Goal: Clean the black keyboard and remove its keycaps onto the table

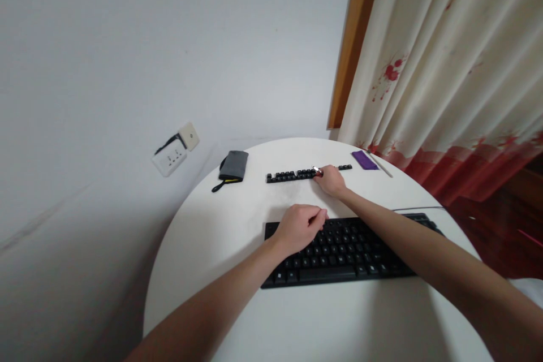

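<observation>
A black keyboard (326, 274) lies near the front of the white round table. Above its upper left part is my left hand (299, 226), closed, with the fingers curled under; anything inside it is hidden. Farther back, rows of loose black keycaps (288, 176) stand in a line on the table. My right hand (331, 180) is closed at the right part of that line and hides some of the keycaps. From its fingers sticks out a small tool with a silvery metal end (316, 169), right beside the keycaps. My right forearm passes over the keyboard's right side.
A grey pouch (235, 166) with a black loop lies at the back left. At the back right are a purple cloth (365, 160) and a thin pale stick (382, 166). A cable (418, 208) runs behind the keyboard. The wall and a curtain (407, 85) border the table (203, 237).
</observation>
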`<state>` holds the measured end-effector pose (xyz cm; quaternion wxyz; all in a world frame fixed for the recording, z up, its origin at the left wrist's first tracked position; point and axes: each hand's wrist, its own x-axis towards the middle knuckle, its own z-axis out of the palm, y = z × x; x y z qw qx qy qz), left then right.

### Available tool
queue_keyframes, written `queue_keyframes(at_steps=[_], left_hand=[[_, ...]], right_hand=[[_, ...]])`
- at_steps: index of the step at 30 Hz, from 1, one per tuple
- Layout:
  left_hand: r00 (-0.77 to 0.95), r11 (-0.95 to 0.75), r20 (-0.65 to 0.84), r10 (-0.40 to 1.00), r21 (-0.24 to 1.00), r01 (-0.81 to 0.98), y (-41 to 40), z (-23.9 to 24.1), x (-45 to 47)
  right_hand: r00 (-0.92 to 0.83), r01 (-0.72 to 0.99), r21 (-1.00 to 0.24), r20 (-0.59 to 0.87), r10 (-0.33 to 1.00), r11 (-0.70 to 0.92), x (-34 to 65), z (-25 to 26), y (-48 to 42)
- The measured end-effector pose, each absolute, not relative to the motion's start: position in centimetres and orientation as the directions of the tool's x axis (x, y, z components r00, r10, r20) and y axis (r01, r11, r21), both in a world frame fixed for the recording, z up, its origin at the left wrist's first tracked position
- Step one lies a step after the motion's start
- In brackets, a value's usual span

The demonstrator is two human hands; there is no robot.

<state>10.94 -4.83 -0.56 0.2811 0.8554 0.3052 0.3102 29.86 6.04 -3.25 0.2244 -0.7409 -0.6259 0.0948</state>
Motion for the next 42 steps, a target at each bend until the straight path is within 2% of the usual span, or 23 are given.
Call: queue_keyframes(at_steps=[10, 16, 23, 26, 29, 31, 35, 42], left_hand=[[0.623, -0.652, 0.348, 0.700, 0.667, 0.360, -4.8, -0.5, 10.9], [0.626, -0.653, 0.346, 0.699, 0.666, 0.360, -4.8, -0.4, 10.9], [0.627, -0.658, 0.354, 0.694, 0.665, 0.353, -4.8, -0.4, 10.9], [0.628, -0.655, 0.349, 0.696, 0.667, 0.355, -4.8, -0.4, 11.0], [0.622, -0.653, 0.346, 0.703, 0.660, 0.371, -4.8, -0.4, 11.0], [0.629, -0.658, 0.342, 0.699, 0.653, 0.376, -4.9, -0.3, 11.0], [0.641, -0.662, 0.332, 0.692, 0.645, 0.381, -5.0, -0.2, 11.0], [0.648, -0.662, 0.306, 0.697, 0.620, 0.420, -4.8, -0.2, 11.1]], right_hand=[[0.197, 0.875, -0.474, 0.161, 0.967, -0.100, 29.8, -3.3, 6.0], [0.174, 0.846, -0.531, 0.194, 0.965, -0.046, 29.9, -2.3, 5.6], [0.169, 0.786, -0.610, 0.360, 0.917, 0.095, 32.9, 3.1, 1.6], [0.173, 0.596, -0.765, 0.419, 0.892, 0.244, 34.7, 4.4, -2.1], [0.168, 0.569, -0.763, 0.473, 0.865, 0.307, 36.0, 3.9, -6.0], [0.169, 0.595, -0.751, 0.466, 0.869, 0.287, 36.7, 3.1, -7.9], [0.133, 0.519, -0.821, 0.352, 0.927, 0.237, 37.0, 1.9, -9.7], [-0.039, 0.415, -0.849, 0.342, 0.939, 0.326, 35.2, 1.7, -10.2]])
